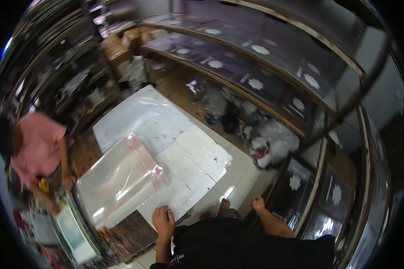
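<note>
My left hand (164, 220) is at the near edge of a white tabletop board (188, 166), fingers loosely bent and a little apart, with nothing visible in them. To its upper left lies a thick stack of clear plastic bags (116, 179), with pinkish-red stripes along its right edge. My right hand (257, 203) hangs out to the right of my body, over the floor beside the rack. Its fingers are curled in and no object shows in them.
A co-worker in a pink top (40, 143) stands left, hands near a green-edged white panel (76, 233). Shelves (238, 71) with dark flat sheets bearing white flower shapes run along the back and right. Crumpled clear plastic (274, 134) lies below them. Cardboard boxes (116, 49) stand far back.
</note>
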`<state>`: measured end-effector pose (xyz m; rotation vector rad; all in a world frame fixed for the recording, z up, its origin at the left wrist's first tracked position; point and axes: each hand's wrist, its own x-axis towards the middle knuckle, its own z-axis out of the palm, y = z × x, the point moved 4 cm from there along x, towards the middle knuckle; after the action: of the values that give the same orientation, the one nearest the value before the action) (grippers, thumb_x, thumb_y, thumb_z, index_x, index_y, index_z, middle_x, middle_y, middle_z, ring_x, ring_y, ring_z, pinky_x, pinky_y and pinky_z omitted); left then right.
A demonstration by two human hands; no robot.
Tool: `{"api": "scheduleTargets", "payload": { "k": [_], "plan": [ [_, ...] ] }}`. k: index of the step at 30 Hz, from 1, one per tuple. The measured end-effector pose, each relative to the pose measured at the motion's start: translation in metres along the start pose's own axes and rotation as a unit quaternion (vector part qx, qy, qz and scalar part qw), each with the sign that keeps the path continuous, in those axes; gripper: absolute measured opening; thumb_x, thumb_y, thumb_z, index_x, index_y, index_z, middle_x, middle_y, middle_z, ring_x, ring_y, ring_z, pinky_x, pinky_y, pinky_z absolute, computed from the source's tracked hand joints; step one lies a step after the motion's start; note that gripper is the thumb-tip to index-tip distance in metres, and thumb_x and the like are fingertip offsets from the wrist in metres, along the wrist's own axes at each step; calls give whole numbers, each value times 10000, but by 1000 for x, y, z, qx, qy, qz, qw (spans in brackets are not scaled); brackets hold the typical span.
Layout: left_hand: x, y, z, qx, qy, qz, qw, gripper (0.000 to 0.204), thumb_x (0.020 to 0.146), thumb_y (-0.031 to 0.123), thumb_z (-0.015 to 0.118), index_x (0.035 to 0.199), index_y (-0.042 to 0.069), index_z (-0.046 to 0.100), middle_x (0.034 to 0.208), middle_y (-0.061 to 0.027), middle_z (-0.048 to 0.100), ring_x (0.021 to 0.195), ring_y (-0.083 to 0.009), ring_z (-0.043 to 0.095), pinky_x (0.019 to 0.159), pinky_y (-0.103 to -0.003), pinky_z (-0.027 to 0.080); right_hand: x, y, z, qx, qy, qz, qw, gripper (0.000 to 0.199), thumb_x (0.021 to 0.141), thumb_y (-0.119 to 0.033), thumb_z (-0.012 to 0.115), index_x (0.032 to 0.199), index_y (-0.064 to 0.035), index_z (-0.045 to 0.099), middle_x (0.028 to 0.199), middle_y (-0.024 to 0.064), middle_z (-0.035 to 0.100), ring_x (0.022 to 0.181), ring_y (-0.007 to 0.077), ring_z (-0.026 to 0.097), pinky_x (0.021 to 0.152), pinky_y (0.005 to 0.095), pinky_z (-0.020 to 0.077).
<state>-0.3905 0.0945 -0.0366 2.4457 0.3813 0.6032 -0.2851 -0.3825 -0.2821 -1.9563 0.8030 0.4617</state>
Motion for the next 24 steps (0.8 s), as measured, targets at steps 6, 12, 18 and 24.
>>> {"api": "scheduleTargets", "payload": {
  "k": [6, 12, 18, 24],
  "plan": [
    [7, -28, 37, -18, 13, 54, 998, 117, 851, 31, 624, 923, -60, 628, 844, -223, 623, 784, -416, 606, 689, -462, 485, -79, 109, 33, -306, -157, -49, 938, 442, 920, -308, 551, 1307, -110, 628, 1278, 178, 646, 1169, 397, 609, 992, 463, 485],
    [2, -27, 28, 47, -69, -40, 996, 234, 960, 182, 609, 1066, -19, 665, 1013, -228, 673, 934, -385, 640, 850, -444, 511, -74, 93, 41, -250, -190, 7, 949, 416, 924, -296, 522, 1273, -106, 644, 1260, 189, 649, 1147, 374, 621, 965, 464, 493],
    [5, -27, 30, 3, -46, 15, 999, 265, 975, 192, 593, 1092, -34, 665, 1022, -239, 675, 950, -382, 646, 879, -420, 515, -44, 26, 35, -189, -43, -124, 973, 361, 855, -327, 581, 1042, -43, 703, 1082, 214, 695, 1013, 402, 659, 880, 472, 527],
    [1, -47, 32, -24, 20, 26, 999, 111, 905, 15, 579, 964, -65, 628, 877, -230, 629, 793, -409, 607, 719, -447, 502, -65, -1, 53, -174, -98, -144, 969, 338, 866, -322, 597, 1037, -50, 702, 1064, 207, 704, 1034, 374, 665, 905, 450, 523]
  ]
}}
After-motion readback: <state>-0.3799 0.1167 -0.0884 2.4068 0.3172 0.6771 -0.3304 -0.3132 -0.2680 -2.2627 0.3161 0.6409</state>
